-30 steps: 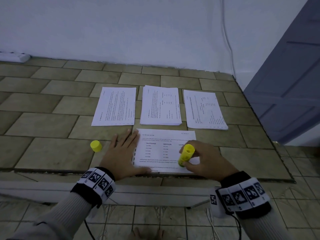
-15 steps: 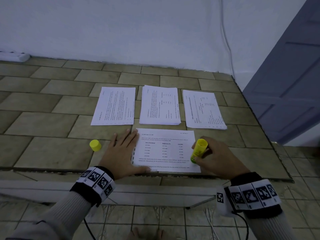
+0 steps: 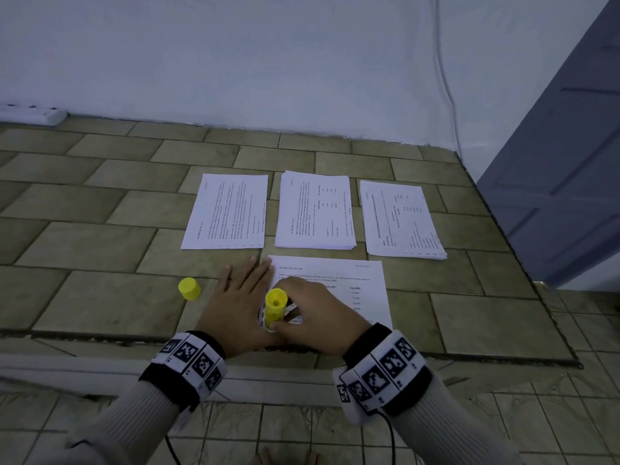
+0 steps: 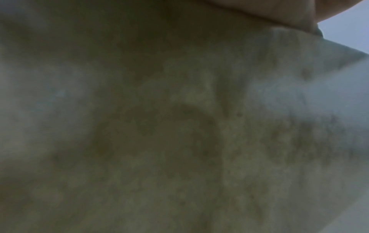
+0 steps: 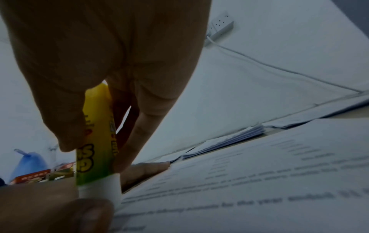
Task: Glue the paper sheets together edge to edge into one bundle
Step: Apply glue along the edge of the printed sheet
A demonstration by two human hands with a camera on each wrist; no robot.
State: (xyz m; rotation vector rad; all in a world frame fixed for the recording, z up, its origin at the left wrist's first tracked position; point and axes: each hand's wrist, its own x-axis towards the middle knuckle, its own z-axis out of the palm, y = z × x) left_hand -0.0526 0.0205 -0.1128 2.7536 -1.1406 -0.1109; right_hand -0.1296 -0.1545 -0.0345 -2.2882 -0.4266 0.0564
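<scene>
Gripping glue stick [image 3: 275,308] upright, right hand [image 3: 313,317]; left hand [image 3: 240,305] flat (pressing sheet [image 3: 349,283]).

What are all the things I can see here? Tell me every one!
Yellow plastic glue stick: one, yellow with white end, upright on the near sheet's left edge.
Yellow glue cap: one, yellow, on the tiles left of the hands.
Printed paper sheet: one, white, nearest, under both hands.
Paper piles: three, white, in a row behind it.
Tiled counter: one, olive-brown.
Power strip: one, white, far left by the wall.
Door: one, blue-grey, right.
Left hand: flat on the sheet's left edge.
Right hand: fingers grip the glue stick.
</scene>
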